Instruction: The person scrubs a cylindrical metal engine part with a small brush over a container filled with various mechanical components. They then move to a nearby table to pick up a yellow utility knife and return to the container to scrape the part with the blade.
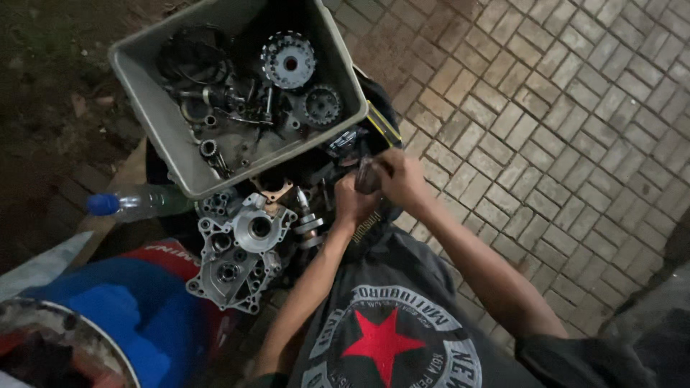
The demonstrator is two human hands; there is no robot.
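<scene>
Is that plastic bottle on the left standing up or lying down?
Lying down: the plastic bottle rests on its side, blue cap pointing left, beside the grey tray.

At the centre we have our left hand [353,201] and right hand [401,176] touching, both closed around a small part [366,174] between them. At eleven o'clock from them sits a tray [144,93], with two gears [289,60] in its far right corner and loose parts in its middle. At nine o'clock, just below the tray, lies an engine casing [241,248], a shaft [307,219] between it and our left hand. A bottle [140,202] lies left of the casing. Paving [560,108] spreads from one to four o'clock.
</scene>
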